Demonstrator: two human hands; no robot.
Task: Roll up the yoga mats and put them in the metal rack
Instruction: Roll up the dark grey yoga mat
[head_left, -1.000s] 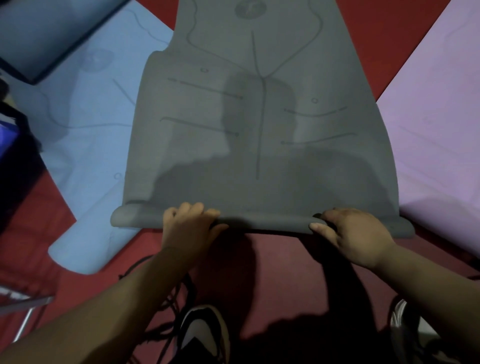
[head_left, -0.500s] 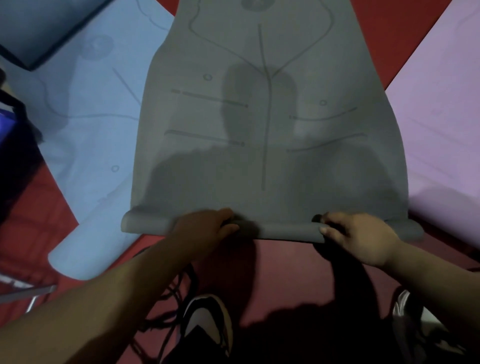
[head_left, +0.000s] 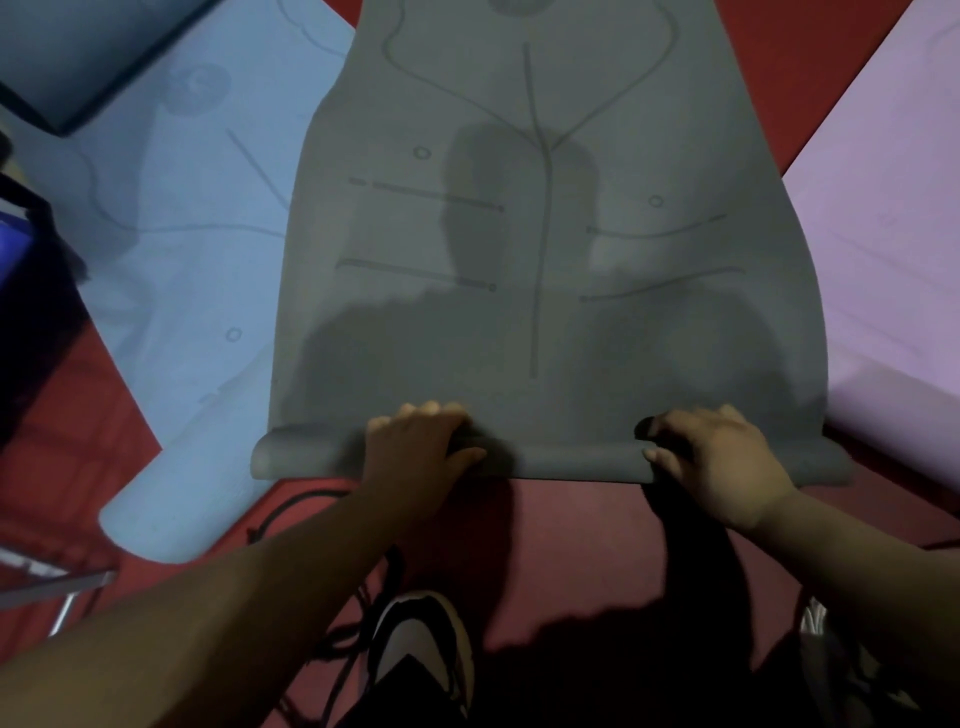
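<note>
At the far left edge stands a dark container (head_left: 28, 322); what it holds cannot be told. Below it, a pale metal bar (head_left: 54, 579) lies on the red floor (head_left: 576, 525). A light blue mat (head_left: 176, 270) lies flat and unrolled on the floor, and its right edge passes under the grey mat (head_left: 545, 322). The grey mat occupies the centre of the view. Most of it lies flat and runs away from the person, with line markings on the upper face. Its near edge is turned into a narrow roll (head_left: 563, 460) that lies across the view on the floor. The left hand (head_left: 415, 454) grips the roll left of centre: the fingers (head_left: 428, 411) lie close together and are curled over the top of the roll, and the thumb presses on the near face. The right hand (head_left: 722, 470) grips the roll right of centre in the same manner, with its fingers (head_left: 724, 415) curled over the top and the thumb on the near face. Both ends of the roll extend beyond the hands. A black-and-white shoe (head_left: 415, 649) rests on the floor below the roll, between the forearms. At the far right, a purple mat (head_left: 888, 234) lies flat, just beside the grey mat.
</note>
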